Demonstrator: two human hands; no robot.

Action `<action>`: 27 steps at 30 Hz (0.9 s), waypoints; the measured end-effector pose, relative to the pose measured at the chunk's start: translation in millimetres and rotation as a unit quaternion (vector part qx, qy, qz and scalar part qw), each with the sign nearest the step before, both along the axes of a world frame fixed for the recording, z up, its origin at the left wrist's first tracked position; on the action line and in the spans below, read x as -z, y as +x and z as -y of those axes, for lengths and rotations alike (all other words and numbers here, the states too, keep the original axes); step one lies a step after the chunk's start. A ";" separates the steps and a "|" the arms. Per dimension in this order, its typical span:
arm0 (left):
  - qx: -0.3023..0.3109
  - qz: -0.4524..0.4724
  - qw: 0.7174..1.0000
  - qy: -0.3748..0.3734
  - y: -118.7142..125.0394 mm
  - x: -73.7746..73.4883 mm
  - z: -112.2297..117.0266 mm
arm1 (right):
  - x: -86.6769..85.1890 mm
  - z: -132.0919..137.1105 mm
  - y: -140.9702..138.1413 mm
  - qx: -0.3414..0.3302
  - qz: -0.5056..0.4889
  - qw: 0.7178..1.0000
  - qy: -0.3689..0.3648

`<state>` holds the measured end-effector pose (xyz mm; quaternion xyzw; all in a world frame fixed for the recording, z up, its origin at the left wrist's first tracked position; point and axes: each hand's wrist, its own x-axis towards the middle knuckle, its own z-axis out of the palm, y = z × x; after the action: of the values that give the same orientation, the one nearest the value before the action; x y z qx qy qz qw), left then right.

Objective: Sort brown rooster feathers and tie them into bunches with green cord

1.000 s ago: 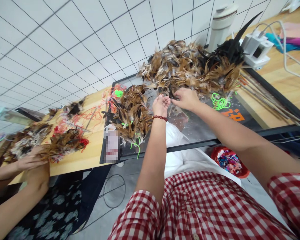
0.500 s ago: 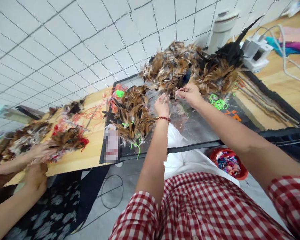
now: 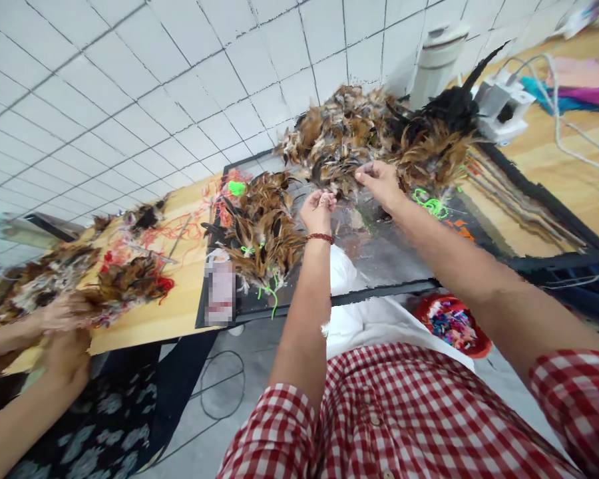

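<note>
A big heap of loose brown and black feathers [image 3: 374, 133] lies at the far side of a dark glass-topped table [image 3: 404, 253]. My left hand [image 3: 318, 207], with a red bead bracelet at the wrist, is curled closed at the heap's near edge, pinching what look like a few feathers. My right hand [image 3: 379, 181] is also closed in a pinch, its fingertips on feathers at the heap's edge. The two hands are a short way apart. A smaller pile of tied brown feather bundles [image 3: 262, 229] with green string lies left of my left hand.
Green string [image 3: 432, 203] lies right of my right hand. A white container [image 3: 434, 60] and a white device [image 3: 502, 106] stand behind the heap. Another person's hands [image 3: 62, 313] work feathers on the wooden table [image 3: 180, 306] at left. A red basin [image 3: 452, 322] sits below.
Both my hands rose slightly and closed. The left hand went from an open upturned palm to a curled pinch. The other person's hands shifted a little at their own pile.
</note>
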<state>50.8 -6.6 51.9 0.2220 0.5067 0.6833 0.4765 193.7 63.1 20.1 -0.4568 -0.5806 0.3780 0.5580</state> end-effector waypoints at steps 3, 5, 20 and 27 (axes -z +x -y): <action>-0.003 0.047 0.999 -0.003 -6.8 -2.5 -0.8 | -2.3 6.6 6.9 -0.040 0.222 0.974 0.002; -0.008 0.055 0.998 -0.014 -8.5 -2.6 -1.5 | -5.0 14.5 6.7 -0.062 0.372 0.926 0.013; 0.017 0.112 0.993 -0.037 -8.3 -13.2 5.7 | -32.8 19.8 1.5 -0.087 -0.020 0.987 -0.136; -0.008 0.100 0.994 -0.034 -9.5 -12.5 3.3 | -22.6 20.3 6.8 0.038 0.289 0.957 -0.002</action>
<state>41.3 -9.9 64.4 0.1320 0.4808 0.6884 0.5268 200.5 42.8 42.7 -0.5693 -0.6986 0.2095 0.3795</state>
